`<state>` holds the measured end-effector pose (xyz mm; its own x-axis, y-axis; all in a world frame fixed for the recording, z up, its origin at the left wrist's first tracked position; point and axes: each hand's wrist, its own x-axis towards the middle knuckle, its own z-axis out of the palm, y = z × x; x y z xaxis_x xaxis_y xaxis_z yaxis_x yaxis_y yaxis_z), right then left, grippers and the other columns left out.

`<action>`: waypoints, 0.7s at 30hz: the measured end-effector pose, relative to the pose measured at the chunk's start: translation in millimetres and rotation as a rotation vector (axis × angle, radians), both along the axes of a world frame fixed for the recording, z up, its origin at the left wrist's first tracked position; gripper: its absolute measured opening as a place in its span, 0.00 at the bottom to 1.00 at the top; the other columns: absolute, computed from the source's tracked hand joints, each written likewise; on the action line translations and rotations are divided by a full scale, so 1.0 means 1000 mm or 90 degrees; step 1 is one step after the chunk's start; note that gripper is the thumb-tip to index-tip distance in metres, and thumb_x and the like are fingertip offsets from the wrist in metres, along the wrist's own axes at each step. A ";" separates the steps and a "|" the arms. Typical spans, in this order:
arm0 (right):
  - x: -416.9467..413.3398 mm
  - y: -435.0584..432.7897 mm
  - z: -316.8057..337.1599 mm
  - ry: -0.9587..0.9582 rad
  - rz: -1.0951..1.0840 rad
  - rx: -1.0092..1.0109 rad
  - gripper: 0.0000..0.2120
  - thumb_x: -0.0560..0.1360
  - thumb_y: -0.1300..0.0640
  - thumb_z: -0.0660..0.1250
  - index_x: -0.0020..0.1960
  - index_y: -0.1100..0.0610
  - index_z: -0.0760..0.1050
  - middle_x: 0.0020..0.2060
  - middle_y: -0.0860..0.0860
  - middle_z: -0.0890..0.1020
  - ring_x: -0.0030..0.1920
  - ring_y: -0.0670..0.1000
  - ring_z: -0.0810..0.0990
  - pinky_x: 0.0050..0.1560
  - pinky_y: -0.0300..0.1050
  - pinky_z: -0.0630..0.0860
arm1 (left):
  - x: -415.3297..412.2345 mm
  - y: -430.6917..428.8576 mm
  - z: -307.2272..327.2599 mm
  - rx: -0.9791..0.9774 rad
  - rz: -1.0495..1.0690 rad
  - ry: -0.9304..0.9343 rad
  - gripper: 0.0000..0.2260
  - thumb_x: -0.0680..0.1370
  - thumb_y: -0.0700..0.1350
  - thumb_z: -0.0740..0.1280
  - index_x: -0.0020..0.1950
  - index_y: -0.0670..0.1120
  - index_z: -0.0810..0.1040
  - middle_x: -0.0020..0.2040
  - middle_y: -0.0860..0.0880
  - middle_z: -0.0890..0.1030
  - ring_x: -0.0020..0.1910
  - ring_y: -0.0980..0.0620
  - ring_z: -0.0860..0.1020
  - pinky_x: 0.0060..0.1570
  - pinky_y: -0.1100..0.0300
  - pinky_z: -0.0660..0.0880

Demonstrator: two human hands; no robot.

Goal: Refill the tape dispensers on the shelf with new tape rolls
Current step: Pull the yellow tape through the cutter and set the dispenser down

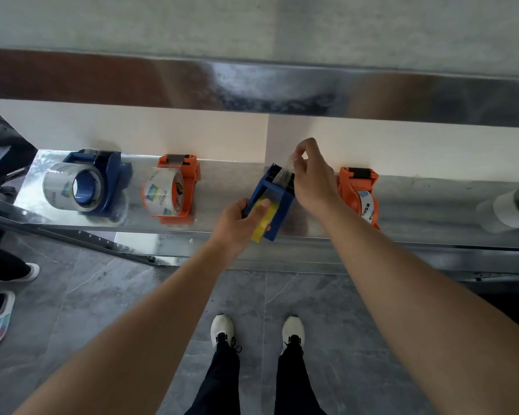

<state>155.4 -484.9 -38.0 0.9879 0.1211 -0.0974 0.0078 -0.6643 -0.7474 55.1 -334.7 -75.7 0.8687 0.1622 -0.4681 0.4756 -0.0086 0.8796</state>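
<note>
On the shelf, the left hand is gripping the blue dispenser and its yellow roll while the right hand is pinching the clear tape end, which probably wants pulling taut and straight over the cutter.

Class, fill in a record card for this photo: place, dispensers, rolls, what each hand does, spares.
Place: metal shelf against a wall
Dispensers: left blue dispenser, left orange dispenser, middle blue dispenser, right orange dispenser
Rolls: all four loaded; the middle one carries a yellow roll
Hold: left hand holds middle blue dispenser, thumb on yellow roll
Pull: right hand pinches tape end above the cutter
Spare: white roll, far right of shelf
</note>
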 end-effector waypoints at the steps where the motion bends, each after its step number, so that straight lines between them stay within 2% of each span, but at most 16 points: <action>1: 0.000 0.000 0.001 0.008 -0.002 0.000 0.03 0.88 0.54 0.53 0.57 0.49 0.66 0.39 0.47 0.76 0.35 0.46 0.74 0.34 0.43 0.67 | 0.000 0.001 0.000 0.011 0.002 0.002 0.16 0.83 0.56 0.70 0.53 0.42 0.81 0.41 0.50 0.84 0.39 0.56 0.82 0.46 0.54 0.76; 2: 0.001 0.000 0.001 0.014 -0.005 0.000 0.03 0.88 0.54 0.54 0.57 0.49 0.66 0.39 0.47 0.76 0.35 0.47 0.74 0.33 0.43 0.68 | -0.001 0.001 -0.001 0.015 -0.001 0.001 0.15 0.83 0.55 0.70 0.54 0.43 0.82 0.42 0.50 0.84 0.40 0.55 0.82 0.46 0.54 0.76; 5: 0.000 0.001 -0.002 0.034 -0.019 -0.004 0.04 0.88 0.55 0.54 0.57 0.49 0.66 0.40 0.48 0.77 0.36 0.47 0.75 0.33 0.43 0.68 | -0.002 0.003 0.000 0.016 -0.020 -0.013 0.08 0.84 0.50 0.70 0.54 0.46 0.82 0.42 0.52 0.85 0.37 0.62 0.83 0.40 0.63 0.77; 7: 0.001 0.002 -0.004 0.039 -0.036 -0.006 0.05 0.88 0.57 0.54 0.56 0.49 0.66 0.41 0.48 0.77 0.37 0.48 0.76 0.34 0.43 0.69 | -0.003 0.005 0.000 0.003 -0.027 -0.015 0.03 0.85 0.45 0.68 0.53 0.47 0.80 0.42 0.52 0.84 0.36 0.63 0.83 0.38 0.65 0.78; 10: 0.003 0.001 -0.003 0.047 -0.084 0.019 0.05 0.88 0.58 0.54 0.57 0.50 0.66 0.44 0.48 0.78 0.39 0.47 0.76 0.34 0.42 0.69 | -0.006 0.012 -0.001 -0.038 -0.032 -0.020 0.01 0.82 0.42 0.69 0.52 0.45 0.80 0.41 0.50 0.84 0.38 0.58 0.83 0.40 0.61 0.79; 12: 0.004 0.001 -0.002 0.054 -0.100 0.028 0.04 0.88 0.57 0.54 0.58 0.51 0.66 0.45 0.47 0.77 0.40 0.46 0.76 0.34 0.42 0.69 | -0.008 0.016 -0.002 -0.050 -0.023 -0.022 0.04 0.79 0.44 0.70 0.52 0.45 0.81 0.41 0.49 0.84 0.40 0.54 0.82 0.42 0.59 0.78; 17: 0.004 0.005 0.000 0.062 -0.099 0.049 0.04 0.88 0.56 0.55 0.60 0.52 0.68 0.46 0.45 0.75 0.42 0.44 0.76 0.34 0.38 0.69 | -0.009 0.014 -0.005 -0.027 0.003 -0.016 0.12 0.82 0.52 0.72 0.54 0.43 0.81 0.43 0.48 0.84 0.43 0.50 0.82 0.47 0.51 0.79; 19: 0.006 0.007 -0.001 0.065 -0.109 0.050 0.03 0.88 0.56 0.56 0.59 0.52 0.68 0.46 0.45 0.75 0.42 0.44 0.76 0.34 0.39 0.69 | -0.010 0.017 -0.006 -0.033 0.001 -0.021 0.09 0.82 0.49 0.72 0.54 0.43 0.82 0.44 0.49 0.85 0.44 0.50 0.83 0.49 0.49 0.80; 21: 0.008 0.009 -0.002 0.065 -0.132 0.050 0.03 0.88 0.57 0.56 0.58 0.51 0.68 0.45 0.45 0.76 0.42 0.45 0.76 0.36 0.40 0.70 | -0.014 0.023 -0.006 -0.058 -0.017 -0.029 0.04 0.83 0.42 0.71 0.55 0.42 0.81 0.45 0.50 0.86 0.44 0.54 0.84 0.47 0.56 0.81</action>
<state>163.1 -475.8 -40.1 0.9780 -0.0720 -0.1959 -0.2006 -0.5840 -0.7866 40.9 -312.2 -81.8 0.8929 0.0973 -0.4396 0.4355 0.0607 0.8981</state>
